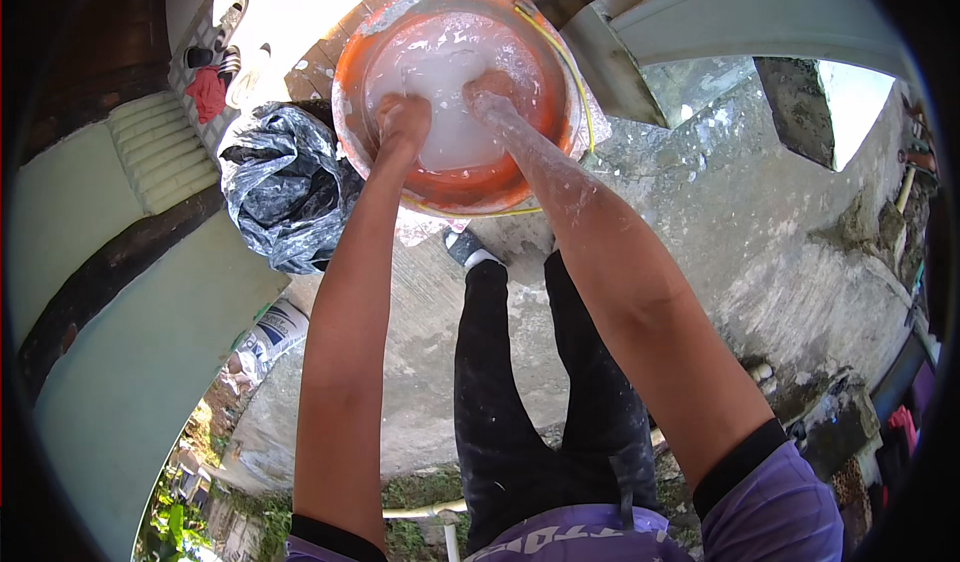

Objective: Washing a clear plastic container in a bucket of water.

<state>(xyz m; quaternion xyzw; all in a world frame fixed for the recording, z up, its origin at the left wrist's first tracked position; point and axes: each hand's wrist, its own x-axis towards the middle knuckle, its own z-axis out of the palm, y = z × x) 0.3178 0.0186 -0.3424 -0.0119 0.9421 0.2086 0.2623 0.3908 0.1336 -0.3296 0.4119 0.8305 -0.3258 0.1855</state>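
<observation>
An orange plastic bucket (487,199) holds cloudy white liquid (450,138) with small pale lumps and bubbles on its surface. At the bucket's left inner side is my left hand (403,121), its fingers bent and partly hidden by the liquid and the wrist. My right hand (492,91) dips into the liquid right of the middle; its fingers are under the surface. White residue coats my right forearm. What either hand grips, if anything, cannot be seen. A yellow cord (564,56) runs around the bucket's outside.
A crumpled black plastic bag (281,187) stands left of the bucket. Shoes (231,22) and a red cloth (206,94) lie farther back at left. A printed sack (274,333) rests by the green wall (150,352). Rough concrete floor (420,352) lies underfoot, with a concrete slab edge (615,67) at right.
</observation>
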